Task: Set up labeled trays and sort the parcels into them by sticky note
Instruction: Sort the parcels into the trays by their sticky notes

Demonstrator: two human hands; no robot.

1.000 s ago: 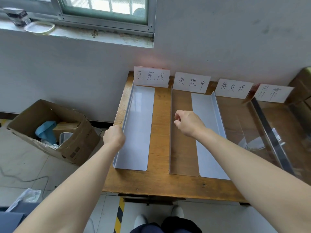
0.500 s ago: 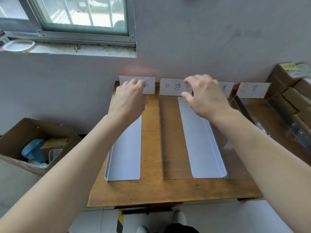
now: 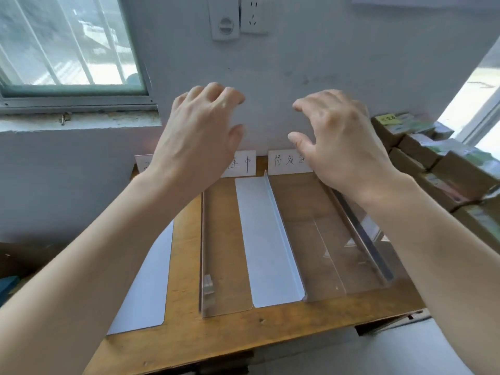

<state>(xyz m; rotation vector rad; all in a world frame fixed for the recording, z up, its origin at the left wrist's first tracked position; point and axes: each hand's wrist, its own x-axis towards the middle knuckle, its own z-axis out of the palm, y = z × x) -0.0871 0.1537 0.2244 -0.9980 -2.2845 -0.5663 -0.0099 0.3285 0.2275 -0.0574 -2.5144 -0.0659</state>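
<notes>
Both my hands are raised in the air over the far end of the wooden table (image 3: 189,336), holding nothing. My left hand (image 3: 197,136) has its fingers loosely spread and covers part of the label cards. My right hand (image 3: 338,142) is spread too, thumb out. Below them lie long trays: a white one (image 3: 146,288) at the left, a clear one (image 3: 221,255), a white one with a raised wall (image 3: 267,244) and a clear one (image 3: 332,247) at the right. Handwritten white label cards (image 3: 243,162) (image 3: 284,161) stand against the wall behind the trays.
Brown cardboard parcels with sticky notes (image 3: 433,163) are stacked at the right, beside the table. A window (image 3: 67,44) and its sill are at the upper left, a wall socket (image 3: 238,14) above. The table's front edge is near me.
My view has tilted up and shifted right. Both hands have lifted from the label cards and trays and spread open in the air. The cardboard box on the floor has left view.
</notes>
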